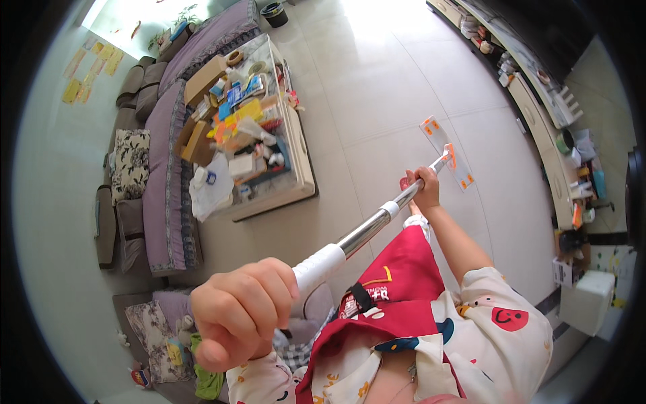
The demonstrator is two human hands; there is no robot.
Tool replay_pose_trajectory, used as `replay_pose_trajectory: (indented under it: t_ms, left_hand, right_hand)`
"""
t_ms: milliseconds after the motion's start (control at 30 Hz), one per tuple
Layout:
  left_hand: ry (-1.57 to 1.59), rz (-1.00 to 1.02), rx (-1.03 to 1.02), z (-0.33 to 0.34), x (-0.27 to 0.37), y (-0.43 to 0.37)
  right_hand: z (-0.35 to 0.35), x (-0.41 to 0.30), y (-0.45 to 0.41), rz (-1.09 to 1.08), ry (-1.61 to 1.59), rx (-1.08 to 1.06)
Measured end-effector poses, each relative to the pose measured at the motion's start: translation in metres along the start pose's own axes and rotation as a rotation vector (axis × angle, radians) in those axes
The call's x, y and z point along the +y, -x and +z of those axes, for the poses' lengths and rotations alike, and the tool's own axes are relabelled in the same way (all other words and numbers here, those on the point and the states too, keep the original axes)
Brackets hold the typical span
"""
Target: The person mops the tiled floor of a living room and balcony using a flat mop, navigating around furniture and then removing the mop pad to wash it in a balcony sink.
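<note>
My left hand (245, 308) is wrapped around the white grip (323, 262) at the top end of a flat mop's pole, close to the camera. Lower down, my right hand (427, 188) holds the shiny metal pole (371, 228) just above the head. The flat mop head (462, 174) is a long plate with orange clips at both ends and an orange joint in the middle. It lies on the tiled floor, slanted to the pole. I see no pad on its upper side; its underside is hidden.
To the left stands a marble-topped coffee table (298, 174) heaped with boxes, tape rolls and packets. Behind it runs a sofa with purple covers (164, 202). A long TV cabinet (540, 146) lines the right side. A black bin (275, 15) stands at the far end.
</note>
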State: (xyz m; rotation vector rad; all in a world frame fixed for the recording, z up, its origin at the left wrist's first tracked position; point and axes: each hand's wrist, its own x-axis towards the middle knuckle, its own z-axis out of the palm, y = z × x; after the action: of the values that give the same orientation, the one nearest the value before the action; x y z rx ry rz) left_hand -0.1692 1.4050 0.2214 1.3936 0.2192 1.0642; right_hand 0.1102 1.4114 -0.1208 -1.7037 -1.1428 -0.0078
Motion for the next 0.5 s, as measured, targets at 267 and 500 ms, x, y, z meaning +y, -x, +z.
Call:
replay_pose_trajectory:
  t_ms: [267, 500]
  left_hand:
    - [0.124, -0.016, -0.650, -0.012, -0.155, -0.299]
    - [0.116, -0.034, -0.749, -0.024, -0.228, -0.439]
  right_hand:
    - [0.122, 0.138, -0.213, 0.104, -0.089, 0.213]
    - [0.193, 0.213, -0.346, 0.039, -0.305, -0.102]
